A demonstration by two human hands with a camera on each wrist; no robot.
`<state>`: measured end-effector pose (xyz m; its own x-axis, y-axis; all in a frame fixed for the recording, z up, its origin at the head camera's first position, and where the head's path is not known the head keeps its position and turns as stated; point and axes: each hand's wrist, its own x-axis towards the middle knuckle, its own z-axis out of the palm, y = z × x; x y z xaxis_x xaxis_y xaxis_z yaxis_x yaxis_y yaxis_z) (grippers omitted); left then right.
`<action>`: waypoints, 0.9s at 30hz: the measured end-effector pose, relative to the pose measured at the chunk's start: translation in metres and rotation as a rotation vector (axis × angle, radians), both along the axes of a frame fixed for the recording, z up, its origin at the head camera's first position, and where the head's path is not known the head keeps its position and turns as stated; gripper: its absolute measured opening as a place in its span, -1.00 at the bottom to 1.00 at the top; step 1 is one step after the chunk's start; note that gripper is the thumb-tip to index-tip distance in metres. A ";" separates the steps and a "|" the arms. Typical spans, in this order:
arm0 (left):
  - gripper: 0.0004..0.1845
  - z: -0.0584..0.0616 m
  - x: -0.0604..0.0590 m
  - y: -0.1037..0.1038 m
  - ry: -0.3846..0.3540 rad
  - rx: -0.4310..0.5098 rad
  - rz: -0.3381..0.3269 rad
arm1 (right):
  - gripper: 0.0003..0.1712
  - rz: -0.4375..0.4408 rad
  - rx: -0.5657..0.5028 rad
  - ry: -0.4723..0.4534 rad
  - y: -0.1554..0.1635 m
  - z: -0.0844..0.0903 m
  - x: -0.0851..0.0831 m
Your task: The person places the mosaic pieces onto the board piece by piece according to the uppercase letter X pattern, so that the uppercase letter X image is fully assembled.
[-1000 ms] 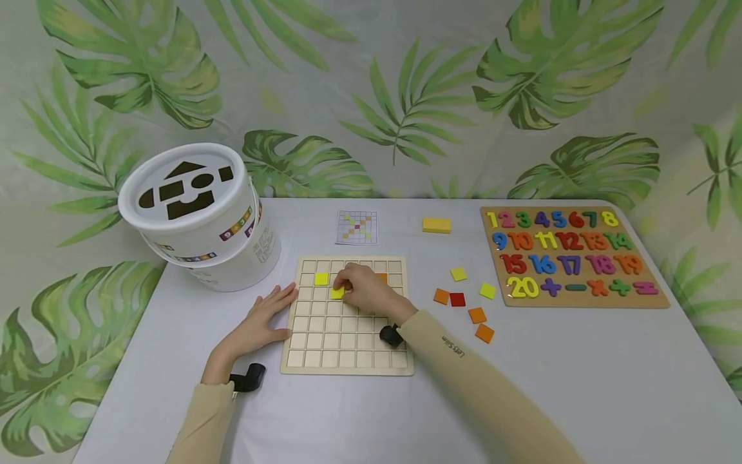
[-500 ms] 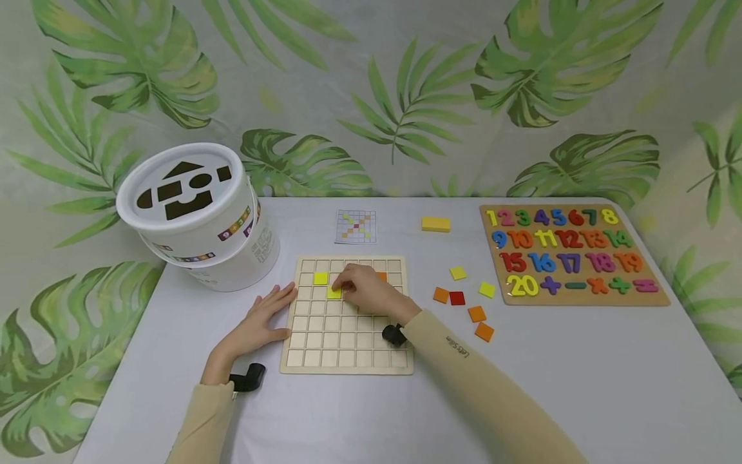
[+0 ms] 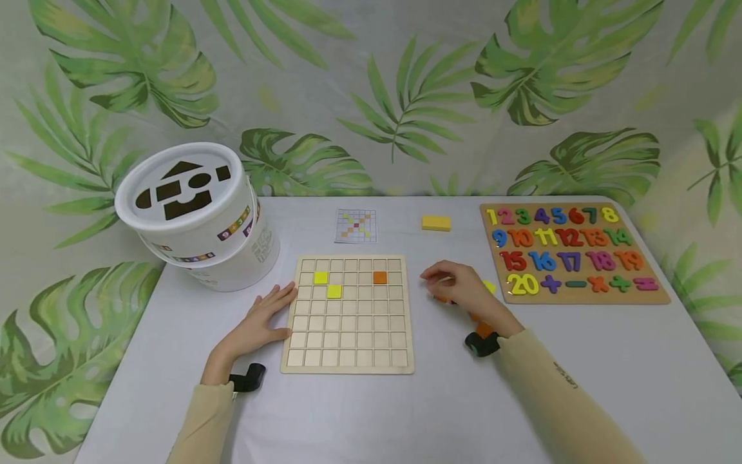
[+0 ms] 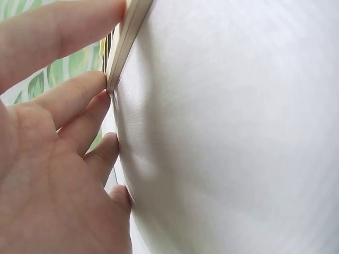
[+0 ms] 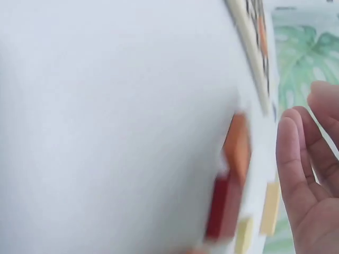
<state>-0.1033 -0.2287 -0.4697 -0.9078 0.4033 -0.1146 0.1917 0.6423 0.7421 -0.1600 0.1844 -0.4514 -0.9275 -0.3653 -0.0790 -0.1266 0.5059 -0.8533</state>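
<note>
A wooden grid board (image 3: pixel 348 335) lies in the middle of the table. It holds two yellow tiles (image 3: pixel 321 278) (image 3: pixel 333 291) and an orange tile (image 3: pixel 379 277). My left hand (image 3: pixel 268 313) lies flat on the table, fingers touching the board's left edge (image 4: pixel 126 39). My right hand (image 3: pixel 447 285) hovers over the loose tiles to the right of the board, fingers relaxed and holding nothing. The blurred right wrist view shows an orange tile (image 5: pixel 237 145), a red tile (image 5: pixel 220 206) and a yellow tile (image 5: pixel 270 206) just beside the fingers (image 5: pixel 294 174).
A white shape-sorter bucket (image 3: pixel 194 212) stands tilted at the back left. A pattern card (image 3: pixel 356 226) and a yellow block (image 3: pixel 436 223) lie behind the board. A number puzzle (image 3: pixel 570 254) sits at the right. A yellow tile (image 3: pixel 489 287) peeks out beside the right hand.
My right hand has let go of the second yellow tile on the board and moved right to the loose tiles. The left hand has stayed put.
</note>
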 end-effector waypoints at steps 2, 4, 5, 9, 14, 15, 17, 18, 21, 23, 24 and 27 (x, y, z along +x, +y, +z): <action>-0.16 0.000 0.000 0.000 -0.002 0.003 0.001 | -0.73 -0.041 0.006 -0.019 0.014 -0.004 0.004; -0.16 -0.001 -0.001 -0.001 -0.001 0.005 0.001 | -0.73 -0.060 0.020 -0.016 0.024 -0.006 0.007; -0.16 -0.001 -0.001 -0.001 -0.001 0.005 0.001 | -0.73 -0.067 0.028 -0.016 0.027 -0.007 0.008; -0.16 -0.001 -0.001 -0.001 -0.002 0.008 0.000 | -0.73 -0.060 0.089 0.010 0.031 -0.008 0.012; -0.16 -0.001 -0.001 0.000 -0.001 0.009 -0.003 | -0.72 -0.042 0.181 0.025 0.028 -0.012 0.012; -0.16 -0.001 -0.001 0.000 0.000 0.009 -0.003 | -0.71 -0.041 0.202 0.029 0.027 -0.013 0.011; -0.16 0.000 0.000 0.000 0.000 0.009 -0.002 | -0.70 -0.035 0.236 0.045 0.025 -0.015 0.010; -0.16 0.000 0.000 0.000 0.000 0.010 0.000 | -0.70 -0.033 0.249 0.051 0.024 -0.015 0.009; -0.16 0.000 0.001 0.001 -0.002 0.012 0.003 | -0.71 -0.027 0.270 0.068 0.022 -0.015 0.008; -0.16 0.001 0.001 0.001 -0.002 0.014 0.004 | -0.72 -0.027 0.265 0.064 0.021 -0.014 0.008; -0.16 0.001 0.001 0.001 -0.001 0.014 0.004 | -0.72 -0.027 0.263 0.065 0.019 -0.013 0.007; -0.16 0.000 0.001 0.000 0.000 0.011 0.002 | -0.72 -0.032 0.244 0.063 0.013 -0.008 0.006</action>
<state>-0.1020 -0.2283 -0.4693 -0.9087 0.4026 -0.1099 0.1904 0.6343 0.7493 -0.1540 0.1970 -0.4595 -0.9441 -0.3132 -0.1032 -0.1561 0.7002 -0.6966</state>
